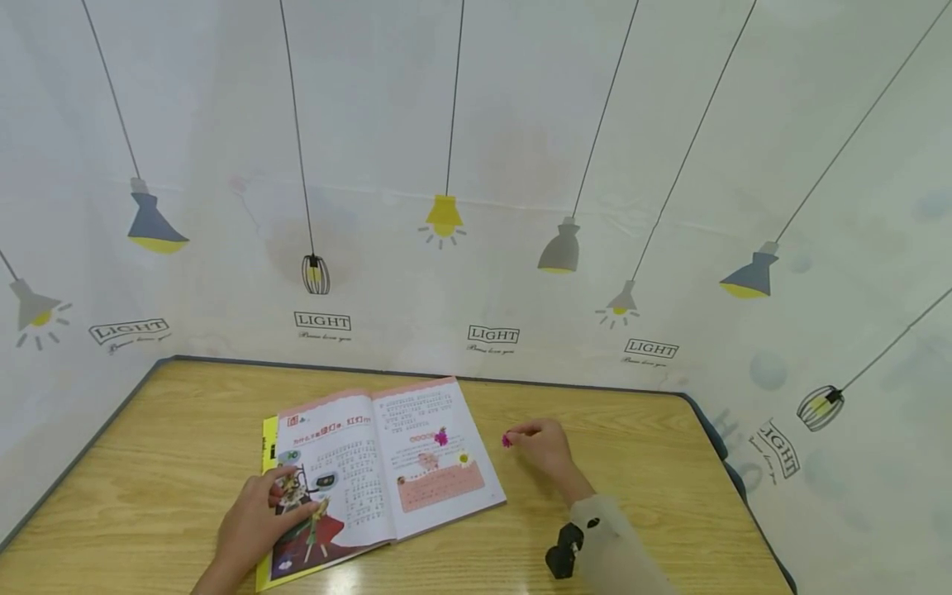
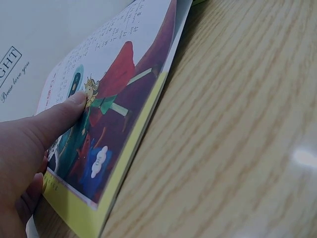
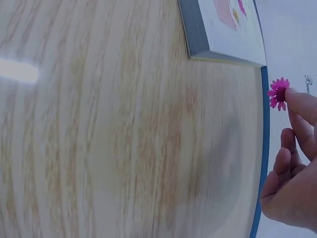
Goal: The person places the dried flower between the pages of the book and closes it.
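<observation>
An illustrated book (image 1: 372, 463) lies spread on the wooden table. My left hand (image 1: 256, 516) grips its left side, thumb (image 2: 62, 116) pressed on the picture page and the other fingers curled at the outer edge. Between thumb and forefinger my right hand (image 1: 546, 450) pinches a small magenta flower (image 3: 279, 93), held to the right of the book. On the right page rest another magenta flower (image 1: 441, 436) and a small yellow-centred white flower (image 1: 464, 459).
The wooden table (image 1: 632, 463) has a dark blue edge strip (image 3: 265, 129) along the wall. Behind it, the white wall (image 1: 372, 165) carries printed hanging lamps. A black device (image 1: 564, 551) is worn at the right wrist, over a pale sleeve (image 1: 617, 545).
</observation>
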`<state>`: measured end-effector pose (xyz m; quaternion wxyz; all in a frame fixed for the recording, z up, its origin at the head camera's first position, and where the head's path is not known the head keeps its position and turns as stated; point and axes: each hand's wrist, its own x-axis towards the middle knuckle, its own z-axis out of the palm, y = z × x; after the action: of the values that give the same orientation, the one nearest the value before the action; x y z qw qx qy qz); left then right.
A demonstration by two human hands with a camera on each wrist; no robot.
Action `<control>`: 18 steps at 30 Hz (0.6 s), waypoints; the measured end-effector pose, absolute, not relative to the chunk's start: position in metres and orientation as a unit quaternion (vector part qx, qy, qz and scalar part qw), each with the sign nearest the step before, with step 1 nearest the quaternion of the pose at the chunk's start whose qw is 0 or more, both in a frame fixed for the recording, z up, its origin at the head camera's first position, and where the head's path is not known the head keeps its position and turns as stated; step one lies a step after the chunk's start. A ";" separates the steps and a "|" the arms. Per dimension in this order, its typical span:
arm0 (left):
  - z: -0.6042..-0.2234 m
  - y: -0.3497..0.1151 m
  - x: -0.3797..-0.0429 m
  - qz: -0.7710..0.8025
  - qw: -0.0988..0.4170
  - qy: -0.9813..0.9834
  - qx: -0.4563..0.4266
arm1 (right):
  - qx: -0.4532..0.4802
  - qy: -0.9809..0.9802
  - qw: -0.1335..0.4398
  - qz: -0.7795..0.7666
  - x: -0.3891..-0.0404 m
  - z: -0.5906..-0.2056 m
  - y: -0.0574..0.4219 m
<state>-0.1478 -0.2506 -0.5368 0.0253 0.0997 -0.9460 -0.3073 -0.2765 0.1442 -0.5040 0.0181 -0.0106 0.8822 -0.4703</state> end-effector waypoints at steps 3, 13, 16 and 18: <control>-0.536 -0.251 -0.148 -0.307 0.028 -0.946 0.100 | -0.025 0.884 0.024 -0.466 -0.275 -0.503 0.138; -0.534 -0.250 -0.147 -0.311 0.026 -0.945 0.102 | -0.026 0.890 0.058 -0.451 -0.280 -0.499 0.112; -0.534 -0.250 -0.147 -0.311 0.024 -0.944 0.104 | -0.030 0.893 0.065 -0.445 -0.282 -0.498 0.105; -0.534 -0.249 -0.147 -0.310 0.023 -0.945 0.104 | -0.028 0.894 0.072 -0.441 -0.283 -0.498 0.101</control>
<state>-0.1472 -0.2493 -0.5345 0.0232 0.1038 -0.9446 -0.3104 -0.2833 0.1009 -0.4977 0.0720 -0.0280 0.8941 -0.4411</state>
